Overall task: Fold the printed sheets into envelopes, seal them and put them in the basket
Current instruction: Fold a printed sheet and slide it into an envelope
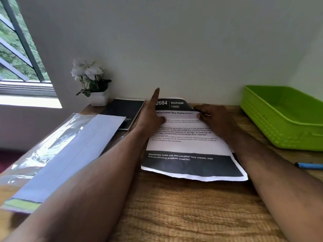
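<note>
A printed sheet (188,145) with black bands at top and bottom lies on the wooden table (183,212), its far end curling up against the wall. My left hand (150,114) grips the sheet's upper left edge, thumb on the paper and forefinger pointing up. At the upper right edge, my right hand (212,116) pinches the paper too. A pack of white envelopes (70,154) in a clear plastic sleeve lies at the left. The green plastic basket (283,117) stands at the right, apparently with nothing in it.
A black notebook (124,112) lies between the envelopes and the sheet. A white pot of white flowers (92,84) stands in the back left corner by the window. A blue pen (309,165) lies near the right edge. The wall runs just behind the sheet.
</note>
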`<action>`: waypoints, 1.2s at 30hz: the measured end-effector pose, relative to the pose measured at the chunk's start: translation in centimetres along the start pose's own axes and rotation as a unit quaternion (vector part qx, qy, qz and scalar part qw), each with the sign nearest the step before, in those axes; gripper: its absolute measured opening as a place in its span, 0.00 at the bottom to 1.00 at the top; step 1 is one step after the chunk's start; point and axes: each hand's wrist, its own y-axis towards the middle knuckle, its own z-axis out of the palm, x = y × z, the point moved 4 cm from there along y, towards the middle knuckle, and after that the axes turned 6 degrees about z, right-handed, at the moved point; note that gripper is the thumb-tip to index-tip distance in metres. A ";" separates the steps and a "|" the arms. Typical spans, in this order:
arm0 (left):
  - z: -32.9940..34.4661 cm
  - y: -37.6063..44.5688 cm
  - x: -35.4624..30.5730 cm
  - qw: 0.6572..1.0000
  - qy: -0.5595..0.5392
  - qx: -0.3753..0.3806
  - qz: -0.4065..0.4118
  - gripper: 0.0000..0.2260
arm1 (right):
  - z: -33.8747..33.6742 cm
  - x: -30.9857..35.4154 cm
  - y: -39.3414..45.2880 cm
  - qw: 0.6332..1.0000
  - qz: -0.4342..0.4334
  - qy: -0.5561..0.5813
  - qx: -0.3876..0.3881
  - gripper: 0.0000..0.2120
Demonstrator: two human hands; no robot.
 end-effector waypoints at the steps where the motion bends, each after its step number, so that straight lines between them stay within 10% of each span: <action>1: -0.2 -0.1 -0.1 1.000 -0.016 -0.016 0.007 0.44 | 0.0 0.1 0.1 1.000 -0.005 0.007 -0.004 0.21; 6: -0.7 -0.5 -1.2 0.988 -0.050 -0.073 0.123 0.45 | -0.8 0.8 0.1 0.977 -0.044 -0.196 -0.076 0.44; 10: -0.3 -0.2 -1.6 0.996 -0.013 -0.008 0.088 0.31 | -1.1 2.2 0.1 0.958 -0.103 -0.262 -0.048 0.20; 16: -1.7 -0.8 -1.0 0.971 -0.072 0.221 -0.050 0.26 | -1.0 3.4 -0.5 0.956 -0.044 -0.284 0.063 0.13; 19: -2.8 -0.4 -1.5 0.965 -0.207 0.117 -0.108 0.18 | -0.9 3.5 -0.6 0.948 -0.038 -0.302 0.089 0.13; 21: -2.4 -0.3 -2.7 0.993 -0.098 0.028 -0.056 0.13 | -0.5 3.6 -0.4 0.933 -0.052 -0.334 0.120 0.14; 30: 0.1 -1.2 -6.0 0.993 0.097 0.049 0.037 0.14 | 0.9 3.3 -0.9 0.888 0.005 -0.362 0.283 0.21; 36: 5.0 -2.7 -3.9 0.911 0.297 0.277 0.066 0.21 | -0.8 4.0 -2.4 0.895 0.134 -0.164 0.393 0.29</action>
